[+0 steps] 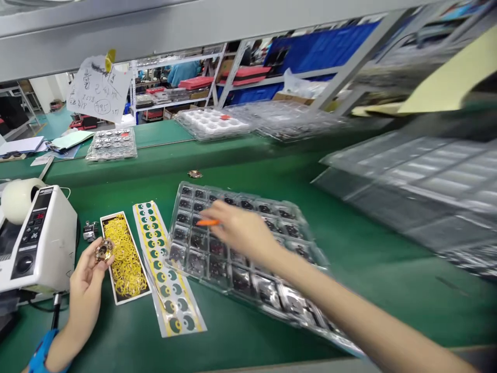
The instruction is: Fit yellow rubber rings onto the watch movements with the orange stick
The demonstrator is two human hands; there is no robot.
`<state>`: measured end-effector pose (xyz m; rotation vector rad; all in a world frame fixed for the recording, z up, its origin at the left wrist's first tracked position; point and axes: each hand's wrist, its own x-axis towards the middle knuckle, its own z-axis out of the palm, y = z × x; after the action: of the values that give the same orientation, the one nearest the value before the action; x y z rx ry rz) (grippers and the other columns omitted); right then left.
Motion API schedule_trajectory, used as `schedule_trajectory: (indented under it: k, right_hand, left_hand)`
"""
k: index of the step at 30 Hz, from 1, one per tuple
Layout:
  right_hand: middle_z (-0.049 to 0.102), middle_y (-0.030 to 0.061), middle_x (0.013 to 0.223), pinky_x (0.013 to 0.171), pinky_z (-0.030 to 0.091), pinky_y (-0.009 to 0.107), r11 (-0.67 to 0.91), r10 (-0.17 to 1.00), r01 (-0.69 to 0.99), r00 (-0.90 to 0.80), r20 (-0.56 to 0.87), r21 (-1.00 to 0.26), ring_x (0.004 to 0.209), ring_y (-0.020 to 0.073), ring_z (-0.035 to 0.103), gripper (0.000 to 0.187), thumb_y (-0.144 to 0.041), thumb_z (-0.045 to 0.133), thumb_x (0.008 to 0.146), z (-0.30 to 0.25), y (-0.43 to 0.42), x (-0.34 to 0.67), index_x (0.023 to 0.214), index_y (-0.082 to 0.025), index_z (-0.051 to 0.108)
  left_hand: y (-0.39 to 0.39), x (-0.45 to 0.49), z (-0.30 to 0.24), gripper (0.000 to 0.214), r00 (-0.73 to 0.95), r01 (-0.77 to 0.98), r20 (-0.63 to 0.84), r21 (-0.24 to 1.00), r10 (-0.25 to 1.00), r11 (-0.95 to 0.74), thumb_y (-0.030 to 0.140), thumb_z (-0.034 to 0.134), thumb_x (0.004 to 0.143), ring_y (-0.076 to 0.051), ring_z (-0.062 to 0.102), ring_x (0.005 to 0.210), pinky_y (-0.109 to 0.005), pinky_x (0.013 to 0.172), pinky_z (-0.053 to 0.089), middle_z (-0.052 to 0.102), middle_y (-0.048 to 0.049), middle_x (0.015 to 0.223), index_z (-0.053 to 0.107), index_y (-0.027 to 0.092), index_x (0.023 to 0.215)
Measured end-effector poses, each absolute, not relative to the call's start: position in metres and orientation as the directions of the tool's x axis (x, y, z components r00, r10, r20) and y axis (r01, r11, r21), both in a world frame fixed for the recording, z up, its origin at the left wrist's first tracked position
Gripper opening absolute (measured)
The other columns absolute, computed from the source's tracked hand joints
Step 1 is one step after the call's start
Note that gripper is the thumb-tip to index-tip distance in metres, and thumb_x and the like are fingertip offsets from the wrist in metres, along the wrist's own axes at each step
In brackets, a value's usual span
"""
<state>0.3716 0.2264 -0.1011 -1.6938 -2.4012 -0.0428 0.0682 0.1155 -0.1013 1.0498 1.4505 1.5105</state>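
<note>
At the left, my left hand (86,280) pinches a small round gold-coloured metal part (104,250) between thumb and fingers, above the edge of a white box (144,293) of yellow rings (126,259). My right hand (240,228), a little blurred, is closed around a thin orange tool (208,223) whose kind I cannot make out. It is over a clear plastic tray (229,292) with many compartments holding dark parts. A sheet of round green and yellow stickers (165,280) lies between box and tray. Another round part (194,174) rests on the green table behind the tray.
A white tape dispenser (46,238) with a digital display stands at the left, a metal tally counter (90,230) beside it. Clear trays (411,186) are stacked at right. More trays (112,144) sit on the rear ledge. A grey beam (174,26) crosses above.
</note>
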Motion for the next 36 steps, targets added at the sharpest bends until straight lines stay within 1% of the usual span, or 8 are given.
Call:
schedule_trajectory:
  k: [3,8,16,18,21,24,30,36]
  right_hand:
    - [0.066,0.0099,0.085,0.048,0.031,0.025,0.196,0.971,0.980,-0.189,0.148,-0.034,0.063,0.0176,0.060,0.026,-0.019,0.047,0.087,-0.101,0.275,0.426,0.087,-0.014,0.072]
    - [0.064,0.0035,0.073,0.045,0.027,0.023,0.305,0.949,0.952,-0.302,0.092,-0.020,0.051,0.0127,0.055,0.010,-0.019,0.063,0.077,-0.115,0.313,0.456,0.072,-0.017,0.071]
    - [0.066,0.0102,0.076,0.044,0.031,0.022,0.463,0.845,0.884,-0.417,0.334,-0.069,0.059,0.0167,0.062,0.025,-0.015,0.045,0.086,-0.117,0.295,0.429,0.069,-0.015,0.063]
    - [0.067,0.0110,0.075,0.043,0.035,0.024,0.481,0.826,0.871,-0.412,0.385,-0.102,0.059,0.0192,0.063,0.018,-0.013,0.046,0.084,-0.114,0.275,0.399,0.077,-0.014,0.063]
    - [0.069,0.0030,0.073,0.046,0.044,0.022,0.588,0.780,0.783,-0.482,0.399,-0.203,0.054,0.0140,0.062,0.021,-0.008,0.044,0.085,-0.106,0.230,0.338,0.091,-0.018,0.061]
    - [0.068,0.0030,0.076,0.056,0.051,0.022,0.784,0.620,0.446,-0.578,0.530,-0.432,0.063,0.0138,0.064,0.024,-0.006,0.039,0.090,-0.100,0.185,0.279,0.089,-0.018,0.059]
    - [0.067,0.0054,0.075,0.053,0.048,0.023,0.899,0.436,0.308,-0.554,0.709,-0.313,0.065,0.0157,0.063,0.024,-0.004,0.037,0.092,-0.106,0.155,0.240,0.099,-0.016,0.057]
    - [0.068,0.0092,0.076,0.054,0.048,0.025,0.949,0.279,0.278,-0.536,0.796,-0.146,0.062,0.0159,0.060,0.026,-0.008,0.037,0.096,-0.109,0.153,0.248,0.111,-0.010,0.058]
  left_hand:
    - [0.117,0.068,-0.101,0.054,-0.350,0.012,0.038,0.999,0.936,-0.037,0.047,0.072,0.073,-0.028,0.066,0.110,-0.039,0.098,0.053,0.069,-0.0117,0.121,0.062,0.016,0.117]
    - [0.120,0.065,-0.107,0.052,-0.328,-0.035,0.025,0.999,0.944,-0.038,0.045,0.071,0.074,-0.027,0.068,0.107,-0.038,0.094,0.056,0.071,-0.0117,0.117,0.062,0.015,0.117]
    - [0.117,0.069,-0.105,0.044,-0.204,-0.162,-0.039,0.987,0.978,0.005,0.033,0.075,0.073,-0.024,0.068,0.104,-0.032,0.087,0.059,0.074,-0.0086,0.110,0.065,0.018,0.112]
    - [0.117,0.070,-0.103,0.045,-0.115,-0.195,-0.083,0.979,0.990,0.059,0.034,0.076,0.073,-0.024,0.069,0.103,-0.032,0.086,0.059,0.075,-0.0086,0.105,0.066,0.018,0.114]
    - [0.116,0.072,-0.101,0.041,0.001,-0.164,-0.127,0.979,0.992,0.125,0.038,0.077,0.072,-0.022,0.071,0.094,-0.029,0.083,0.058,0.075,-0.0091,0.102,0.071,0.018,0.107]
    - [0.114,0.074,-0.103,0.034,0.077,-0.112,-0.185,0.975,0.980,0.193,0.038,0.081,0.067,-0.017,0.070,0.077,-0.025,0.073,0.057,0.076,-0.0086,0.091,0.075,0.015,0.091]
    - [0.112,0.079,-0.104,0.021,0.011,-0.057,-0.150,0.987,0.989,0.150,0.031,0.081,0.064,-0.012,0.064,0.061,-0.020,0.058,0.053,0.067,-0.0029,0.071,0.070,0.013,0.064]
    - [0.111,0.078,-0.099,0.004,-0.052,0.126,0.087,0.989,0.995,-0.080,0.018,0.072,0.071,-0.016,0.068,0.068,-0.023,0.062,0.056,0.070,-0.0051,0.072,0.074,0.015,0.071]
